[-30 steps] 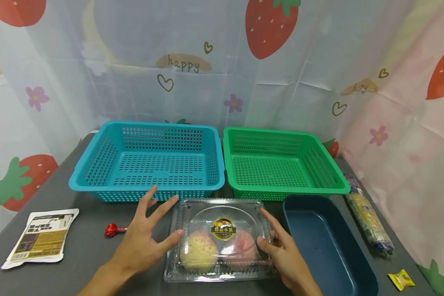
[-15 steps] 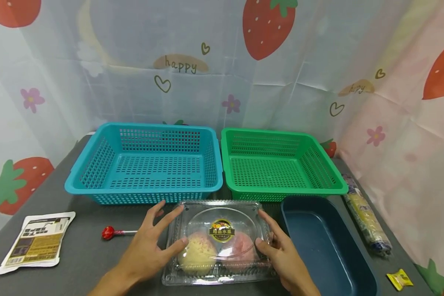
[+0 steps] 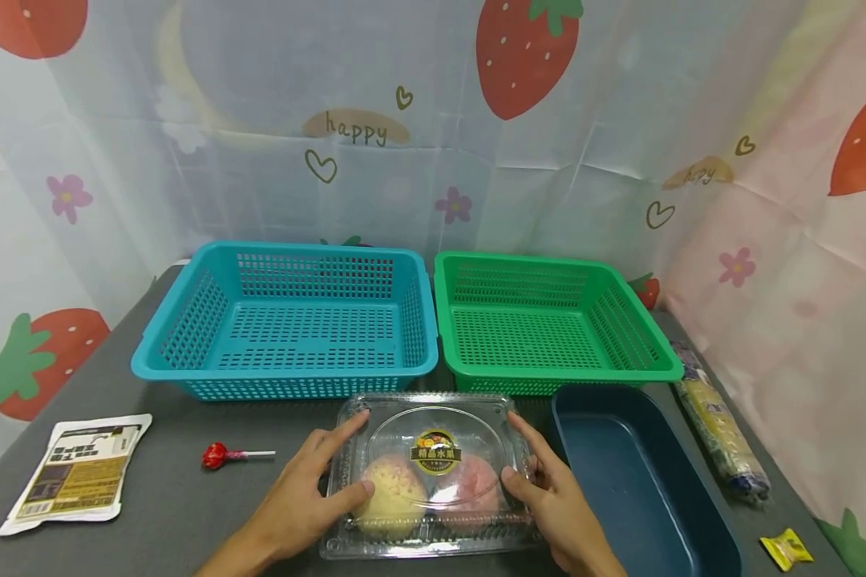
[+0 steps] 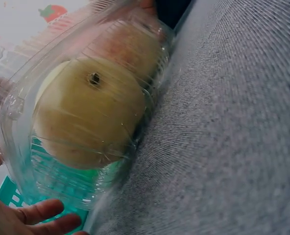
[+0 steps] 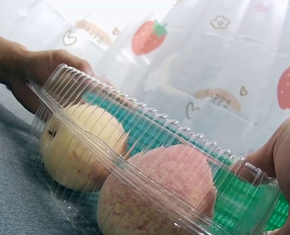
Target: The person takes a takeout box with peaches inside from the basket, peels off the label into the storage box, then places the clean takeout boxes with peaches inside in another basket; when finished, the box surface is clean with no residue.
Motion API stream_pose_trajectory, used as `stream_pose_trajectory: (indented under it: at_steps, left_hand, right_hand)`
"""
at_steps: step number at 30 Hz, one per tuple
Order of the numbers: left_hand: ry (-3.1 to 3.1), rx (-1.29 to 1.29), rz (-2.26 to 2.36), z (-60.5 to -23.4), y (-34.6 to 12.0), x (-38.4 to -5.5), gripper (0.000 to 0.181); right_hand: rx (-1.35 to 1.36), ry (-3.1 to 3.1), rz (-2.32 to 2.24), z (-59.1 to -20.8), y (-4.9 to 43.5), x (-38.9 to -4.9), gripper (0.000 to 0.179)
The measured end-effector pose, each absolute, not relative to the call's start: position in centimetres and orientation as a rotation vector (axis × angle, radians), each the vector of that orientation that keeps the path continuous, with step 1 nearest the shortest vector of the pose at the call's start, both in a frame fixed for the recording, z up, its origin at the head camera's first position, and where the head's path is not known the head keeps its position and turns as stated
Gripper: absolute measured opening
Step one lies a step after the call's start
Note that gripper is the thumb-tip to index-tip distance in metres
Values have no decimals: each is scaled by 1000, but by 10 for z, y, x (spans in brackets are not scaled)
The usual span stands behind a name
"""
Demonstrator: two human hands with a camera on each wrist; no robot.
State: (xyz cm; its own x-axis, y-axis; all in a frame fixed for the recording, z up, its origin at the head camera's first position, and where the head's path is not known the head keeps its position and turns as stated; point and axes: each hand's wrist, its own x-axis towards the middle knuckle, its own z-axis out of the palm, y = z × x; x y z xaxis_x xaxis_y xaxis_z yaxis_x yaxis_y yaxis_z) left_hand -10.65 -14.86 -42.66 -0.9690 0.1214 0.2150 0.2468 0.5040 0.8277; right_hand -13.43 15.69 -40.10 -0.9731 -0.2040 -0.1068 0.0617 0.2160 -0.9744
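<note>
A clear plastic clamshell container (image 3: pixel 436 433) with a dark and gold label lies on the grey table in the head view. Inside are a yellowish round fruit (image 4: pixel 88 110) and a pinkish one (image 5: pixel 157 191). My left hand (image 3: pixel 296 497) is at the container's left side, thumb over the lid edge and index finger near the far left corner. In the left wrist view its fingers (image 4: pixel 42 211) are fairly straight beside the clear wall. On the other side, my right hand (image 3: pixel 559 501) holds the container's right edge, thumb on the lid and fingers along the side.
Behind stand a blue basket (image 3: pixel 281 373) and a green basket (image 3: pixel 563 374). A navy tray (image 3: pixel 624 473) is right of the container, with a long packet (image 3: pixel 722 433) and a yellow-wrapped candy (image 3: pixel 787 549) beyond. To the left lie a red lollipop (image 3: pixel 216 456) and a white-and-brown pouch (image 3: pixel 75 473).
My left hand has moved right, up to the container's left side, uncovering the lollipop's stick. The right hand stays at the right edge, and the container remains in place.
</note>
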Motion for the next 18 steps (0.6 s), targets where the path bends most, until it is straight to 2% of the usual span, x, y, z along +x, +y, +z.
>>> stream_pose_trajectory:
  at_steps: [11, 18]
  left_hand:
    - [-2525, -300, -1945, -425, -148, -108, 80]
    - [-2540, -278, -1943, -424, -149, -106, 82]
  right_hand:
    - [-139, 2348, -1791, -399, 158, -134, 63]
    - [-214, 2589, -1531, -389, 158, -128, 66]
